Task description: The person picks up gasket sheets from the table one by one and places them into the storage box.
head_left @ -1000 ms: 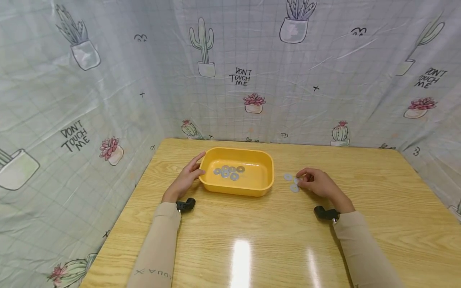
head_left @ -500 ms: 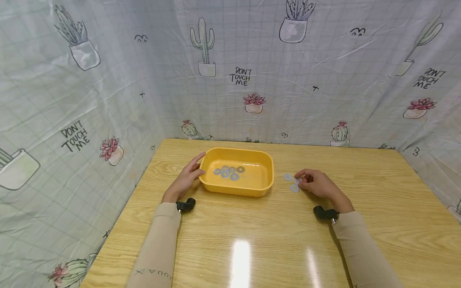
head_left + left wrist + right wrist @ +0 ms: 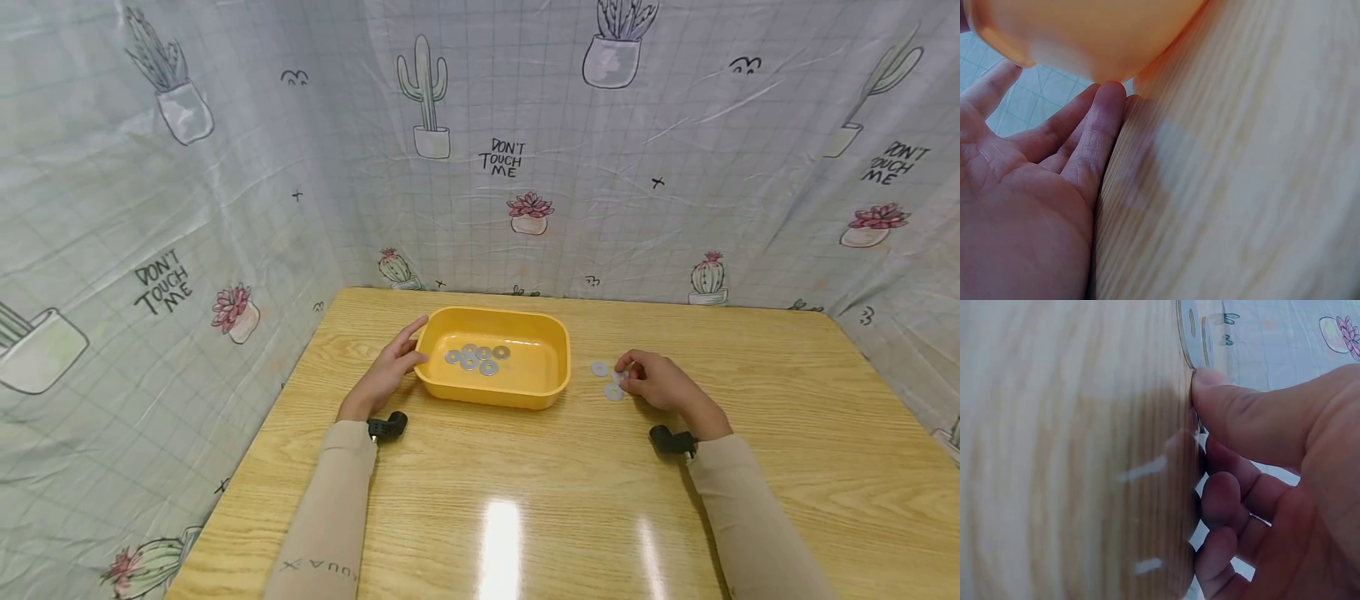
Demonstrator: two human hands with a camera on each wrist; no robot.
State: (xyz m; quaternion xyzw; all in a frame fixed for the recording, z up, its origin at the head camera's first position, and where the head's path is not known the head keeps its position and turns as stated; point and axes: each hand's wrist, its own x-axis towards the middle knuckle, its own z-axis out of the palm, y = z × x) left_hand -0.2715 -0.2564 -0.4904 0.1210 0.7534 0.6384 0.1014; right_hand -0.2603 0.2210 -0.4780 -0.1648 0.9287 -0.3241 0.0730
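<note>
A yellow tray [image 3: 551,379] stands mid-table with several flat metal washers [image 3: 476,358] in it. My left hand [image 3: 392,365] rests on the table with straight fingers against the tray's left end. In the left wrist view the fingertips [image 3: 1109,100] touch the tray [image 3: 1085,31] at its base. My right hand [image 3: 647,379] lies right of the tray with its fingers curled. Its thumb [image 3: 1222,394] and index finger pinch a washer [image 3: 617,377] at the table surface. Two more washers [image 3: 599,368] [image 3: 613,392] lie loose beside it.
The wooden table [image 3: 525,500] is walled on three sides by a cactus-print curtain [image 3: 525,167]. A small black camera mount sits at each wrist [image 3: 386,427] [image 3: 670,440]. Two washers [image 3: 1191,328] show past the thumb in the right wrist view.
My right hand and forearm have drawn slightly left and away over the washers. The left hand and the tray have not moved.
</note>
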